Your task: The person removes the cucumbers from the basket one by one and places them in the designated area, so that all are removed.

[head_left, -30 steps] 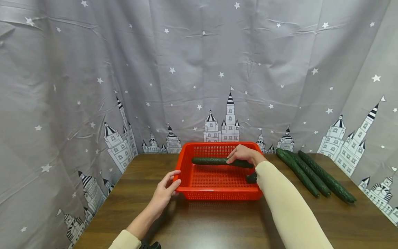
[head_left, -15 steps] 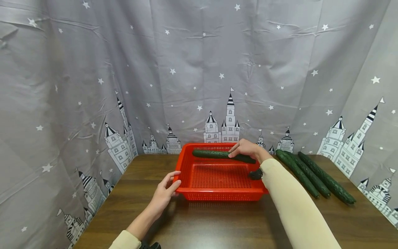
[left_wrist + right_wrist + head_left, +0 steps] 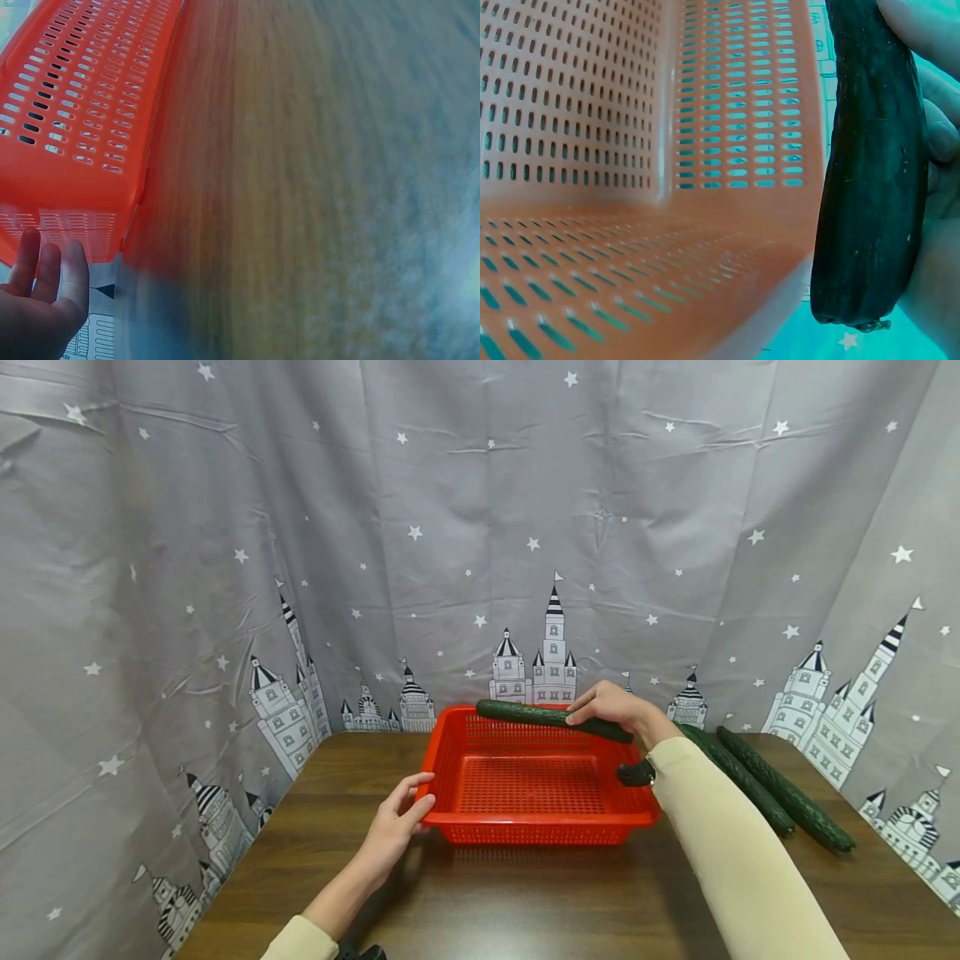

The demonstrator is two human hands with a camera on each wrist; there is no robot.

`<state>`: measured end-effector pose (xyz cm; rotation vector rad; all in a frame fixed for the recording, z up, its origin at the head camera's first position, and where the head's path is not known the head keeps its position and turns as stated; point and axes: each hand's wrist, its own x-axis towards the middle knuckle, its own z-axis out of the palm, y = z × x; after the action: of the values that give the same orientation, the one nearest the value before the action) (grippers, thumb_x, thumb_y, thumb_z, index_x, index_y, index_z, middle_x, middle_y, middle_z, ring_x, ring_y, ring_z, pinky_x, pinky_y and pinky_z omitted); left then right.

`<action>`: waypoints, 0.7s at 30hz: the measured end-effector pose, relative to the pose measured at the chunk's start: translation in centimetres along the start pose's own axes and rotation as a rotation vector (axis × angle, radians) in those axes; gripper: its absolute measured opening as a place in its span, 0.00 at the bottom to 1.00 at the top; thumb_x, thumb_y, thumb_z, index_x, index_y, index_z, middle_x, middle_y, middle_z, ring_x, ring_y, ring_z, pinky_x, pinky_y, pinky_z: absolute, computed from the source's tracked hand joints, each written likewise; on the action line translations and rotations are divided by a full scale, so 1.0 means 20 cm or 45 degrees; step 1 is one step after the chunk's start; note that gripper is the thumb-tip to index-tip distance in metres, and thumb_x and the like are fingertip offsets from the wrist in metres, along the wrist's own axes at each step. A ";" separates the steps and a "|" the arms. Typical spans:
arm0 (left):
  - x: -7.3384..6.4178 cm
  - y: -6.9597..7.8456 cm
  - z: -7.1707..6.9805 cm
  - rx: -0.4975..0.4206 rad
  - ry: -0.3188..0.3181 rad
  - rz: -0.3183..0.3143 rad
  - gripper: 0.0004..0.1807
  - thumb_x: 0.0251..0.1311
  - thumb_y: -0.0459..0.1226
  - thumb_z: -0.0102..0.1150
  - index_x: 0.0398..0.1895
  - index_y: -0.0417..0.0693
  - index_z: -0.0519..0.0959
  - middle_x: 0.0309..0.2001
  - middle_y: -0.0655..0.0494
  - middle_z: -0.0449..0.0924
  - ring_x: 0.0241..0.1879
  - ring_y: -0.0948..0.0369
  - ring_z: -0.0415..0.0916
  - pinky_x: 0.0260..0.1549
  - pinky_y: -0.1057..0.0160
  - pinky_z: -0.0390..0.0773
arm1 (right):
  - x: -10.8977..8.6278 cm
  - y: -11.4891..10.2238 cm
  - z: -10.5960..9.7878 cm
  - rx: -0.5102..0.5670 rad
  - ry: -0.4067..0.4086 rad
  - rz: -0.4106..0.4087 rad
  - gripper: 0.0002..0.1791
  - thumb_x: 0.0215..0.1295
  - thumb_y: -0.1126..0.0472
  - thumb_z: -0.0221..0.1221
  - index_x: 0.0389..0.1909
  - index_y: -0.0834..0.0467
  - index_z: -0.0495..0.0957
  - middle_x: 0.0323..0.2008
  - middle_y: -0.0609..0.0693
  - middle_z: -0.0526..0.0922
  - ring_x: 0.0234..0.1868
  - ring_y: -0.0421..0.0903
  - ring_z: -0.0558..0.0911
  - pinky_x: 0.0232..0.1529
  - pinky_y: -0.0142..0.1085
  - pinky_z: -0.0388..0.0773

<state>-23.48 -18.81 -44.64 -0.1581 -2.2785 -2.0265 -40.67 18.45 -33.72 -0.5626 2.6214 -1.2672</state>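
Note:
My right hand [image 3: 613, 705] grips a long dark green cucumber [image 3: 523, 713] near its middle, raised at the back rim of a red perforated plastic basket [image 3: 536, 819]. The cucumber tilts slightly, its left end higher. In the right wrist view the same cucumber [image 3: 870, 172] lies against the fingers [image 3: 941, 139], apart from the basket wall [image 3: 742, 112]. My left hand [image 3: 393, 823] holds the basket's left rim, thumb and index finger at the edge. Its other fingers [image 3: 73, 277] lie against the outside of the wall in the left wrist view.
Two more cucumbers, a nearer one [image 3: 738, 775] and a farther one [image 3: 791, 797], lie side by side at the table's right. My right sleeve [image 3: 731, 835] covers part of that area. A grey curtain [image 3: 420, 527] with stars and castles hangs behind the wooden table [image 3: 525, 902].
My right hand has lifted the cucumber from inside the basket up to the back rim, moving it slightly right. The right sleeve now covers the leftmost cucumber on the table. My left hand stays put.

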 end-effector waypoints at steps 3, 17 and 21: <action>0.00 0.00 0.00 0.005 0.004 -0.002 0.21 0.70 0.38 0.58 0.65 0.51 0.72 0.52 0.38 0.76 0.38 0.58 0.78 0.42 0.56 0.81 | -0.02 0.00 -0.03 -0.015 0.015 -0.012 0.22 0.55 0.59 0.72 0.49 0.66 0.85 0.57 0.61 0.83 0.60 0.51 0.77 0.50 0.30 0.76; 0.00 -0.01 0.00 0.000 -0.003 -0.007 0.23 0.70 0.39 0.59 0.66 0.51 0.72 0.53 0.37 0.76 0.39 0.58 0.78 0.42 0.58 0.81 | -0.15 0.09 -0.17 -0.003 0.078 0.043 0.26 0.59 0.53 0.69 0.54 0.65 0.83 0.66 0.67 0.73 0.71 0.65 0.64 0.69 0.56 0.65; 0.00 0.00 0.00 0.006 -0.006 -0.013 0.23 0.70 0.39 0.59 0.66 0.50 0.72 0.53 0.37 0.75 0.39 0.57 0.78 0.43 0.56 0.81 | -0.20 0.10 -0.21 0.043 0.102 0.090 0.27 0.61 0.54 0.68 0.57 0.67 0.81 0.68 0.67 0.71 0.74 0.65 0.60 0.72 0.59 0.58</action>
<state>-23.52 -18.85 -44.72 -0.1509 -2.2914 -2.0276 -38.94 24.26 -32.73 -0.4180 2.6534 -1.3358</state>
